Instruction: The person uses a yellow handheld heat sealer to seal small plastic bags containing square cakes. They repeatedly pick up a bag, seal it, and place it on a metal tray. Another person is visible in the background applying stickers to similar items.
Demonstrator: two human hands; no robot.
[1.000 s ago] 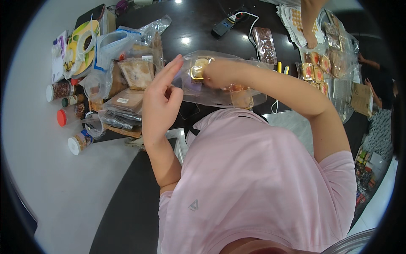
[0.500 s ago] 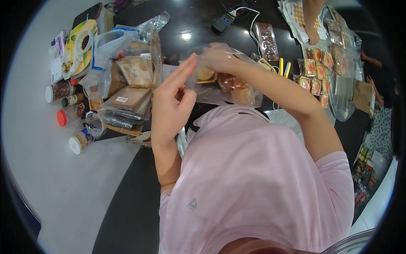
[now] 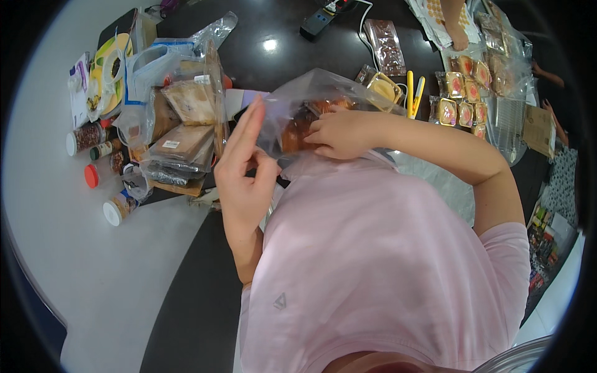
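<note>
A clear plastic bag [image 3: 314,81] spreads over the table edge in front of me. Inside it lie glossy orange-brown packaged pastries [image 3: 292,135], partly covered by my hand and the film. My left hand [image 3: 244,171] is upright at the bag's left side, fingers straight and together, thumb bent against the index finger; the film's edge appears to be caught there. My right hand [image 3: 348,133] reaches in from the right, its curled fingers on the brown pastries. Just beyond my right wrist is a yellow-gold tray [image 3: 384,90] in clear wrapping.
Stacked packages [image 3: 186,146] and jars [image 3: 87,138] crowd the left. To the right are yellow-handled tools [image 3: 413,96], wrapped pastries with red centres [image 3: 454,84] and a brown packet [image 3: 385,48]. A power strip [image 3: 318,23] lies at the back. Another person's hand [image 3: 458,37] rests on sticker sheets.
My right hand has come nearer to my body, from the bag's far side down onto the brown pastries. The film has shifted with it. My left hand has moved slightly left and down.
</note>
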